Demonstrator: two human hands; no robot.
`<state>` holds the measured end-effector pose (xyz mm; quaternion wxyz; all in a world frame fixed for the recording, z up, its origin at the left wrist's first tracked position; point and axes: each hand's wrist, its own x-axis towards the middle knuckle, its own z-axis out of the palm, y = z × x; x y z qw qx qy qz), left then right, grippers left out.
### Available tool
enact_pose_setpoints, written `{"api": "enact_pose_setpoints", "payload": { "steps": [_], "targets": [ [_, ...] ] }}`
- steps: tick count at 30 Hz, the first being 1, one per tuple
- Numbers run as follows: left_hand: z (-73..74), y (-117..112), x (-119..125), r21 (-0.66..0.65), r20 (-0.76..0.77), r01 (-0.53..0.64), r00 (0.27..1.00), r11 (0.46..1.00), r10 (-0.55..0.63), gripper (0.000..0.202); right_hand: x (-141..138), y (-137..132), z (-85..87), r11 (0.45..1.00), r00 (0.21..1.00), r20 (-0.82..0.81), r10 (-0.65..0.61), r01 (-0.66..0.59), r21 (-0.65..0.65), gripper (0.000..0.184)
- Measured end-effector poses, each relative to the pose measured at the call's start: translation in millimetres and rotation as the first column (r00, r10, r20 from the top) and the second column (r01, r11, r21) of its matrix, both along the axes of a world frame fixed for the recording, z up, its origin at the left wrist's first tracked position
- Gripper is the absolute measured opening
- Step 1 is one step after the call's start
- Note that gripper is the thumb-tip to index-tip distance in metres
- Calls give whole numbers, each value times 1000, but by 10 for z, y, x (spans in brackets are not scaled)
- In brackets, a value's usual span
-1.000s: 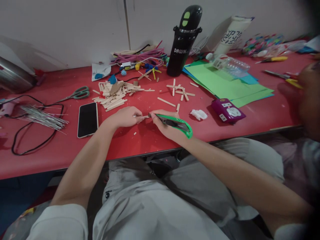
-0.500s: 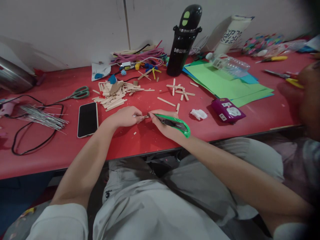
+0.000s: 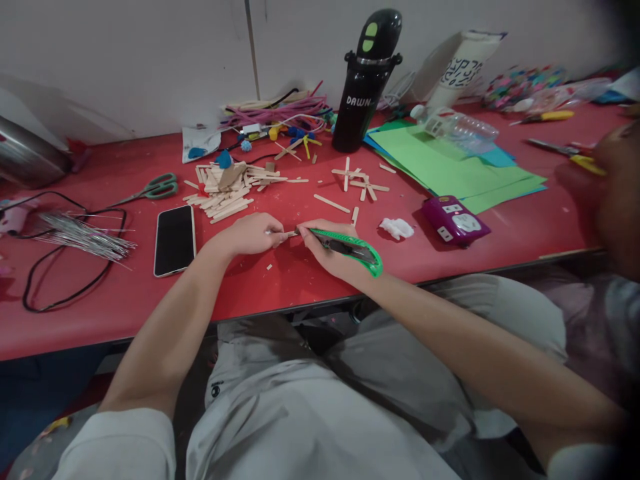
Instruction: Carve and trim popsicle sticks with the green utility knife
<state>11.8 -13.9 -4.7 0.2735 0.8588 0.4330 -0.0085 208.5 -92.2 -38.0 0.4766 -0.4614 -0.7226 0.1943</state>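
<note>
My right hand [image 3: 330, 253] is closed round a green utility knife [image 3: 353, 248], its blade end pointing left. Facing it, my left hand [image 3: 256, 233] pinches a short wooden craft stick [image 3: 291, 234], most of it hidden by the fingers. The knife's tip meets or nearly meets the stick's right end; I cannot tell which. A small wood chip [image 3: 269, 267] lies on the red table [image 3: 265, 287] below them. Beyond my hands is a heap of craft sticks [image 3: 230, 190], and to its right are crossed sticks [image 3: 367, 187] joined in star shapes.
A phone [image 3: 175, 240], green-handled scissors [image 3: 161, 187] and metal wires [image 3: 90, 237] are at left. A white crumpled lump [image 3: 397, 229], purple power socket [image 3: 456, 221], green paper [image 3: 450, 160] and black bottle [image 3: 361, 93] stand or lie at right. Another person's hand [image 3: 620, 187] is at far right.
Almost nothing differs. The knife's handle end has shifted very slightly right and down, and the whole view has moved a little.
</note>
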Motion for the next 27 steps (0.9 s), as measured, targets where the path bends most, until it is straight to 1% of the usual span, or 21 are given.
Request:
{"api": "enact_pose_setpoints", "payload": {
  "steps": [4, 8, 15, 22, 27],
  "targets": [
    [15, -10, -3, -7, 5, -6, 1000, 1000, 6, 33, -15, 1, 17, 1000, 1000, -26, -12, 11, -11, 22],
    [5, -6, -15, -9, 8, -4, 1000, 1000, 4, 35, -19, 9, 20, 1000, 1000, -16, -2, 2, -11, 20],
    [-1, -7, -7, 6, 7, -9, 1000, 1000, 9, 34, 4, 12, -12, 1000, 1000, -6, 2, -1, 24, 19],
    [-2, -7, 2, 9, 2, 0, 1000, 1000, 0, 37, 9, 29, -48, 999, 999, 27, -19, 19, 30, 21],
    [-12, 1, -4, 11, 2, -3, 1000, 1000, 3, 37, 4, 17, -25, 1000, 1000, 20, -15, 15, 20, 21]
  ]
}}
